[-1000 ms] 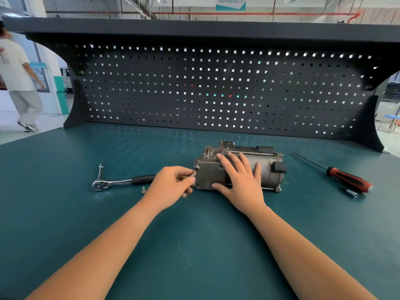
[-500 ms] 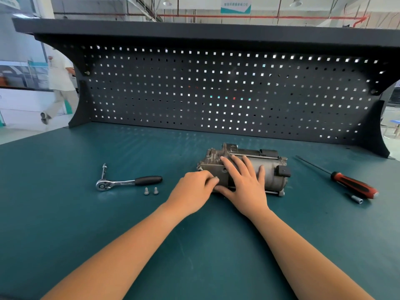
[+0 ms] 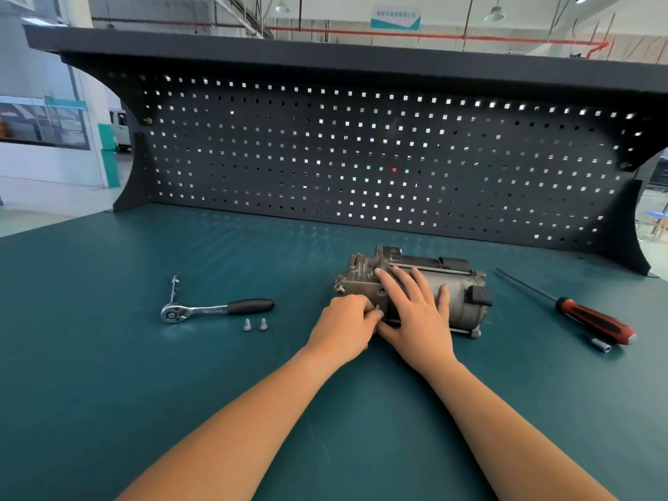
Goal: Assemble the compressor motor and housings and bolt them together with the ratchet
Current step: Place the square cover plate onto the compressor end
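Compressor (image 3: pixel 461 305) is steadied by the right hand (image 3: pixel 421 321), fingers extended; a bolt (image 3: pixel 377 309) is apparently pinched by the left hand (image 3: pixel 343 327).

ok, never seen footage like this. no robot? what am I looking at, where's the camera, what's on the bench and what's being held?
No robot here: a person works bare-handed. The single picture comes from a wide-angle camera worn on their head, looking forward and down, so both forearms reach in from the bottom. The right hand lies flat on the compressor, which sits on the green bench top. The left hand pinches what looks like a small bolt at the housing's near face. To the left lie the ratchet and two loose bolts, untouched. To the right lie a red-handled screwdriver and a small metal socket. A dark pegboard stands behind.
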